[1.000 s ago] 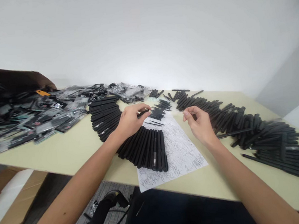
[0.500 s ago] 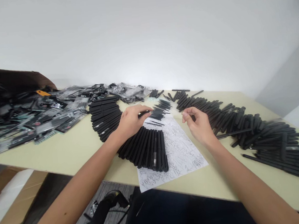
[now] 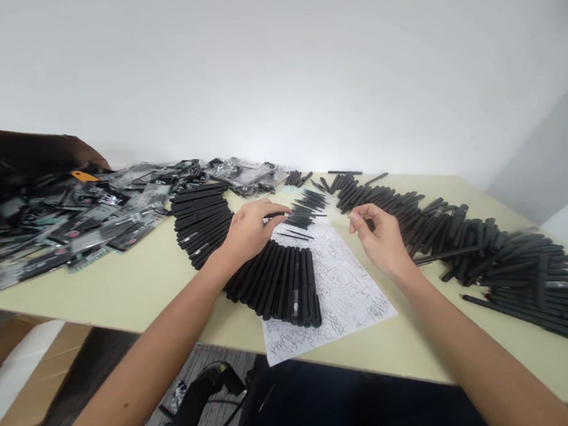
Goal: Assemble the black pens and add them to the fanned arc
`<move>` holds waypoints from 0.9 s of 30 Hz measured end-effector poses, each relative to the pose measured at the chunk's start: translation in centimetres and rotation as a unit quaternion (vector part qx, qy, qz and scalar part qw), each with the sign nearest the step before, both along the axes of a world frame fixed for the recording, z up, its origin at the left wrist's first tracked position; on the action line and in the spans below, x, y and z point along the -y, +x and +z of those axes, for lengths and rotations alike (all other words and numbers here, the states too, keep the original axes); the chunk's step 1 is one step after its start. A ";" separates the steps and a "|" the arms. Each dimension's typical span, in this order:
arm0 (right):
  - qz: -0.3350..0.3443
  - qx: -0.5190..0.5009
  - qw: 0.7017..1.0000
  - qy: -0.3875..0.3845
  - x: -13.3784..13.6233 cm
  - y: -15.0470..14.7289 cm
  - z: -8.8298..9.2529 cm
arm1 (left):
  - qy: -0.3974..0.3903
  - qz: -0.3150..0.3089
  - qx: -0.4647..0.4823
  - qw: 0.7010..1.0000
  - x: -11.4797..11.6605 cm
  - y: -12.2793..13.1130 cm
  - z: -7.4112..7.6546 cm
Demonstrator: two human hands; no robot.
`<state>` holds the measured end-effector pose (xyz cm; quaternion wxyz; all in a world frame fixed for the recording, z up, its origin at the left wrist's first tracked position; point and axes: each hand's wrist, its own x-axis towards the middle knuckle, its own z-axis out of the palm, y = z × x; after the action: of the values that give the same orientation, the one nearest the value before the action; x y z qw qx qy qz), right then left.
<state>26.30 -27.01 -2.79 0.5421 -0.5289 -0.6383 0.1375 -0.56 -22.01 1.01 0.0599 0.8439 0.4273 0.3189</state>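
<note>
My left hand (image 3: 252, 233) rests over the curved rows of black pens (image 3: 271, 284), its fingers closed on a black pen (image 3: 278, 214) whose tip shows past them. Thin black pens or refills (image 3: 304, 212) lie just beyond its fingertips, at the far end of a printed paper sheet (image 3: 351, 287). My right hand (image 3: 379, 236) hovers above the sheet's far right corner, fingers curled and apart, with nothing clearly in them. A long band of black pens (image 3: 460, 243) runs to its right, spreading into a loose heap at the table's right end.
A cream table (image 3: 120, 289) carries a spread of plastic-packed pens (image 3: 88, 222) at the left. Behind them stands a dark-filled cardboard box (image 3: 21, 148). Below the near edge are a black cable (image 3: 196, 399), carpet and cardboard.
My left hand has shifted slightly right toward the thin pens, still holding the black pen. My right hand has barely moved, and the rows of pens look unchanged.
</note>
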 end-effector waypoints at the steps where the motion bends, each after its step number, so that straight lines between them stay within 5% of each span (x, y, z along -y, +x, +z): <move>1: 0.001 -0.001 1.000 0.002 0.0 0.0 0.0 | -0.001 -0.003 0.000 1.000 -0.1 0.0 0.0; 13: 0.005 0.001 1.000 -0.014 0.0 -0.1 -0.1 | 0.010 -0.065 -0.011 0.998 -0.6 -0.2 -0.4; 27: 0.121 0.022 0.991 -0.051 0.9 -1.5 0.3 | 0.035 -0.177 -0.016 0.983 0.5 0.4 0.3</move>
<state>24.81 -27.89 -2.50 0.4795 -0.4780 -0.7015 0.2224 -0.14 -22.52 1.30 0.0788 0.9128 0.2602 0.3046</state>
